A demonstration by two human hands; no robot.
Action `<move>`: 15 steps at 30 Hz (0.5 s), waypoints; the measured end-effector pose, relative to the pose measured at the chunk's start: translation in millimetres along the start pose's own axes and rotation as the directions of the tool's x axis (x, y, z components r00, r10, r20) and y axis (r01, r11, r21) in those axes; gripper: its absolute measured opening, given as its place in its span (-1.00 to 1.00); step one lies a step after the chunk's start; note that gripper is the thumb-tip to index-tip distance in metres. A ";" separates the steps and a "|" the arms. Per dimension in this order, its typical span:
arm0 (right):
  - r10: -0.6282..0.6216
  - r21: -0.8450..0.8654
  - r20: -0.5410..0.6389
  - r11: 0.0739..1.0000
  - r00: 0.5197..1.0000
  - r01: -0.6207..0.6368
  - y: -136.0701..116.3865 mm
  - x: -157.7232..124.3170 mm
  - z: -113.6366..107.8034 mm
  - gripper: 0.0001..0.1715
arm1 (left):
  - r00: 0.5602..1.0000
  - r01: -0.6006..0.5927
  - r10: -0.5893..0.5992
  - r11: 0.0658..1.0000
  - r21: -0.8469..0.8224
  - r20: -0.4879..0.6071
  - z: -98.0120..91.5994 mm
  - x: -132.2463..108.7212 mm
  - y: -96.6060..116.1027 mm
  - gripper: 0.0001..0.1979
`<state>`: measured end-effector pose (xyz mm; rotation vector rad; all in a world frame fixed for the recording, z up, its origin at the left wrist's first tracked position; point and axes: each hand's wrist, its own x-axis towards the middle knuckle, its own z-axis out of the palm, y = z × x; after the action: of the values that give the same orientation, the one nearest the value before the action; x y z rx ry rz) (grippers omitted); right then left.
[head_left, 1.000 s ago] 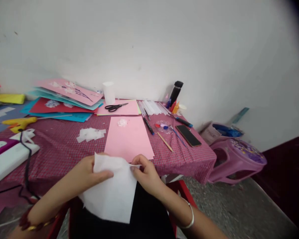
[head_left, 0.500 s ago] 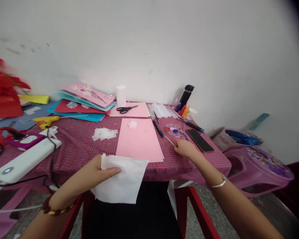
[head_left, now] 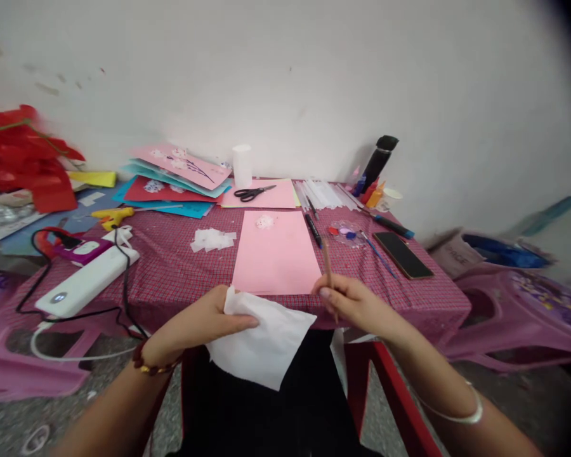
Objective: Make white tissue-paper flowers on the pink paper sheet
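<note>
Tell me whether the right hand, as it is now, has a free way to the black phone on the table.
Probably yes. The right hand holds a thin wooden stick, but the black phone lies flat to its right with only bare tablecloth between; the stick occupies its fingers.

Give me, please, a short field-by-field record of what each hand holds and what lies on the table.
left hand: grips white tissue sheet
right hand: holds thin wooden stick, upright
table: red checked cloth
centre: pink paper
back: black scissors, white cup
right side: black phone, paint palette
left side: yellow glue gun
</note>
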<state>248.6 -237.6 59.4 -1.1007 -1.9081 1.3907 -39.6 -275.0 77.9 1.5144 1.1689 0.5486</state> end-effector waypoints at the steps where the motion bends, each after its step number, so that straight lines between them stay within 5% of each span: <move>1: -0.012 0.077 0.041 0.997 0.999 0.009 -1.8 -1.9 9.5 -0.70 | 1.000 0.006 -0.006 1.000 -0.021 0.017 1.1 0.1 -0.2 -0.83; 8: -0.059 0.305 0.137 0.952 0.989 0.015 1.6 -4.8 19.5 -0.59 | 0.998 0.031 -0.028 0.998 -0.061 0.047 0.4 7.4 -12.0 -0.79; 12: -0.045 0.249 0.118 0.968 0.992 0.014 4.3 -8.9 24.7 -0.69 | 0.999 -0.002 0.002 1.000 0.010 0.040 2.9 7.9 -7.6 -0.80; 15: -0.016 0.159 0.076 0.987 0.997 0.004 12.0 -12.2 31.3 -0.73 | 0.996 -0.040 0.044 0.998 0.048 -0.072 1.2 4.5 0.8 -0.77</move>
<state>233.9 -262.3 38.4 -0.9732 -1.8158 1.5707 -36.5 -271.6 77.2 1.5734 1.2157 0.6132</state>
